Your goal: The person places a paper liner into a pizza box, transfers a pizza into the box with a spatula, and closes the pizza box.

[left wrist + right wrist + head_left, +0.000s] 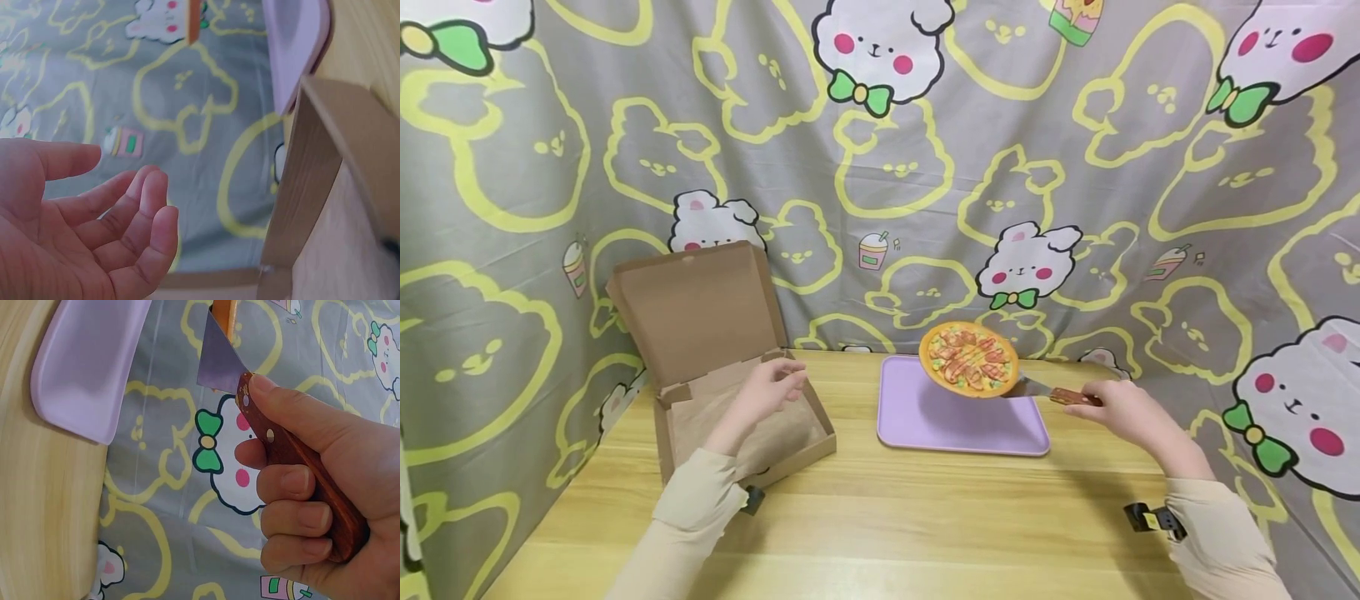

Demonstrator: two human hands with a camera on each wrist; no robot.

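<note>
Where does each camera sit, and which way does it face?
Head: worn on the head, facing forward and down at the cardboard box, purple tray, pizza and spatula; left hand, right hand and sleeved forearms show.
Left wrist: on that wrist, facing the printed cloth and box wall; left hand shows, empty.
Right wrist: on that wrist, facing the spatula and cloth; right hand shows, gripping the handle.
Both wrist views share the tray's edge.

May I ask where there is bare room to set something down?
Bare table lies between box and tray, and in front between the sleeves. Crowded: the box, near the left hand, and above the tray, where the right hand holds spatula bearing pizza.
</note>
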